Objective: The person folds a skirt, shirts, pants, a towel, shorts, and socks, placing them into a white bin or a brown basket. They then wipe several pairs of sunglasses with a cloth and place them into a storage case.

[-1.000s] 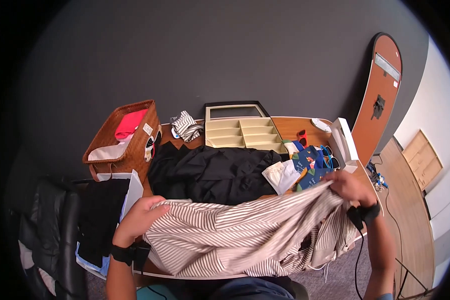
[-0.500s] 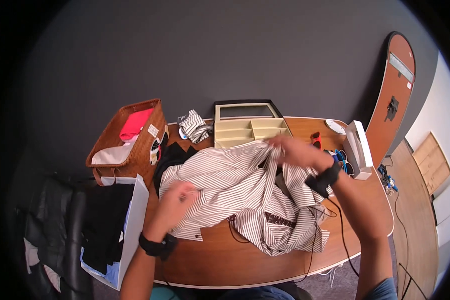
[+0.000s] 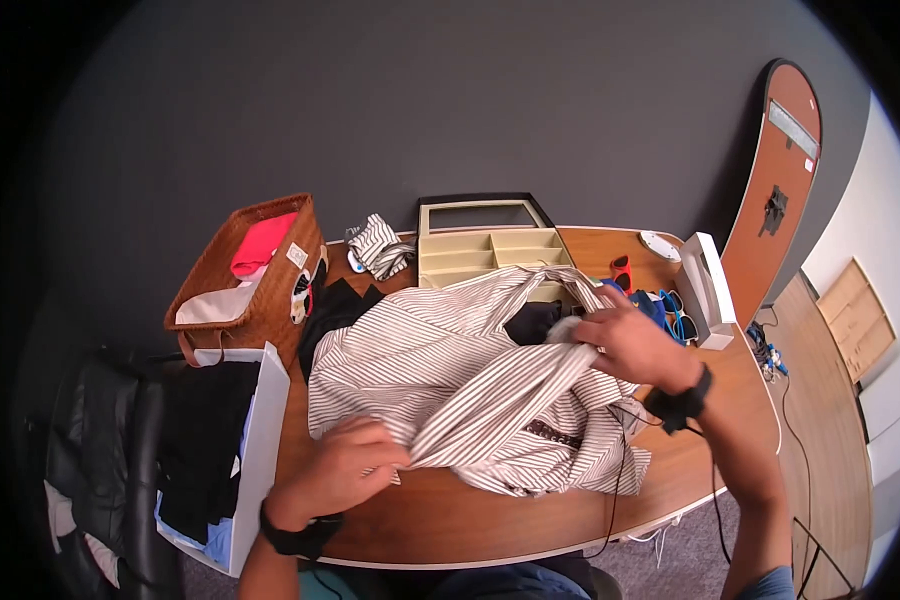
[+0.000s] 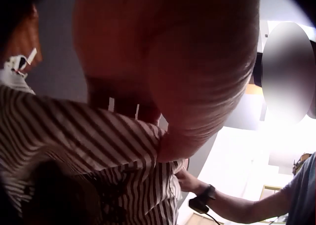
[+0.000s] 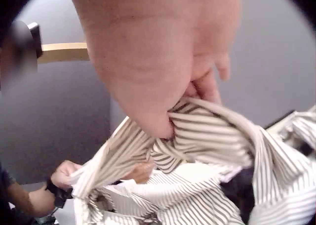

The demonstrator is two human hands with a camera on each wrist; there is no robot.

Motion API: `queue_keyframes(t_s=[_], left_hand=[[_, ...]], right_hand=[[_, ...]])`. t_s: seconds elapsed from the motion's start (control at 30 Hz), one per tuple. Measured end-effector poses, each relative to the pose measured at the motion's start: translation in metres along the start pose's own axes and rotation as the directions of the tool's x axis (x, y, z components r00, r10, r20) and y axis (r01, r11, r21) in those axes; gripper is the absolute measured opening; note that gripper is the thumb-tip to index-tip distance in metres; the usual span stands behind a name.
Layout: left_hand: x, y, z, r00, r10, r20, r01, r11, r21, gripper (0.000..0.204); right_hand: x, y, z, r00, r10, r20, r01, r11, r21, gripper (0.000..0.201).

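Observation:
A white shirt with dark stripes lies spread and rumpled over the table, partly on top of a black garment. My left hand pinches its near edge between thumb and fingers, as the left wrist view shows at the pinched cloth. My right hand grips another part of the shirt farther back and to the right. In the right wrist view, the striped fabric bunches up between thumb and fingers. A fold of cloth stretches between both hands.
A wicker basket holding a red cloth stands at the back left, above a white box of dark clothes. Behind the shirt sits a cream divided case. Sunglasses and a white open box are at the right.
The shirt went from being held up near me to lying on the table over the black garment and socks. Both hands then took fresh holds, the right hand drawing back toward me.

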State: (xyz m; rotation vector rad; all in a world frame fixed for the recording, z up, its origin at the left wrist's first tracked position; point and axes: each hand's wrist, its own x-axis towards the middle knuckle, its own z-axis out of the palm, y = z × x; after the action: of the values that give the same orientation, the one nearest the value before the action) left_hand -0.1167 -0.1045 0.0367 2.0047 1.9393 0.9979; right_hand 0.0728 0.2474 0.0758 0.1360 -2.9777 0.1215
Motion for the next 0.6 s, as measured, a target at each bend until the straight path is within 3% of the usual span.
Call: queue_keyframes(t_s=[0.03, 0.07, 0.1, 0.13, 0.17, 0.2, 0.23, 0.27, 0.33, 0.37, 0.4, 0.47, 0.5, 0.57, 0.6], left_hand=[[-0.012, 0.001, -0.007, 0.994, -0.107, 0.003, 0.108, 0.993, -0.041, 0.012], [-0.021, 0.002, -0.013, 0.994, -0.109, 0.007, 0.110, 0.993, -0.045, 0.012], [-0.030, 0.002, -0.019, 0.978, -0.197, 0.062, 0.202, 0.975, -0.092, 0.012], [-0.037, 0.000, -0.023, 0.953, -0.278, 0.121, 0.293, 0.947, -0.133, 0.012], [-0.046, -0.003, -0.023, 0.928, -0.318, 0.196, 0.347, 0.927, -0.142, 0.012], [-0.052, -0.008, -0.020, 0.929, -0.311, 0.200, 0.343, 0.928, -0.146, 0.012], [-0.057, -0.016, -0.015, 0.901, -0.318, 0.296, 0.366, 0.922, -0.124, 0.012], [-0.061, -0.024, -0.008, 0.863, -0.325, 0.386, 0.388, 0.917, -0.097, 0.012], [-0.068, -0.040, 0.004, 0.851, -0.336, 0.402, 0.387, 0.921, -0.050, 0.013], [-0.070, -0.047, 0.009, 0.845, -0.354, 0.400, 0.390, 0.921, -0.009, 0.013], [-0.072, -0.051, 0.012, 0.840, -0.371, 0.396, 0.390, 0.920, 0.034, 0.012], [-0.071, -0.055, 0.016, 0.831, -0.399, 0.387, 0.391, 0.915, 0.104, 0.012], [-0.071, -0.056, 0.018, 0.822, -0.428, 0.376, 0.393, 0.904, 0.169, 0.013], [-0.073, -0.061, 0.025, 0.835, -0.430, 0.344, 0.379, 0.902, 0.208, 0.012], [-0.073, -0.061, 0.027, 0.849, -0.425, 0.314, 0.360, 0.900, 0.244, 0.012]], right_hand=[[-0.012, -0.012, -0.018, 1.000, -0.012, -0.010, 0.012, 1.000, -0.018, 0.032], [-0.028, -0.023, -0.032, 0.996, -0.008, 0.088, 0.003, 0.999, 0.048, 0.035], [-0.043, -0.038, -0.043, 0.979, -0.072, 0.193, 0.034, 0.980, 0.196, 0.036], [-0.057, -0.059, -0.050, 0.910, -0.136, 0.391, -0.032, 0.919, 0.394, 0.033], [-0.066, -0.080, -0.046, 0.832, -0.322, 0.452, 0.011, 0.824, 0.567, 0.028], [-0.066, -0.101, -0.040, 0.667, -0.508, 0.545, -0.140, 0.633, 0.761, 0.026], [-0.076, -0.118, -0.008, 0.612, -0.683, 0.399, -0.125, 0.415, 0.901, 0.026], [-0.080, -0.125, 0.005, 0.567, -0.715, 0.409, -0.194, 0.367, 0.910, 0.026], [-0.092, -0.105, 0.052, 0.727, -0.453, 0.517, -0.225, 0.554, 0.801, 0.030], [-0.093, -0.092, 0.063, 0.860, -0.190, 0.474, -0.237, 0.674, 0.700, 0.032], [-0.091, -0.078, 0.071, 0.932, 0.076, 0.356, -0.283, 0.764, 0.579, 0.035], [-0.089, -0.058, 0.082, 0.870, 0.457, 0.185, -0.485, 0.728, 0.485, 0.038], [-0.091, -0.045, 0.091, 0.873, 0.452, 0.182, -0.479, 0.731, 0.486, 0.038], [-0.092, -0.029, 0.102, 0.851, 0.505, -0.146, -0.446, 0.841, 0.306, 0.048], [-0.091, -0.028, 0.101, 0.850, 0.507, -0.145, -0.448, 0.839, 0.308, 0.048]])
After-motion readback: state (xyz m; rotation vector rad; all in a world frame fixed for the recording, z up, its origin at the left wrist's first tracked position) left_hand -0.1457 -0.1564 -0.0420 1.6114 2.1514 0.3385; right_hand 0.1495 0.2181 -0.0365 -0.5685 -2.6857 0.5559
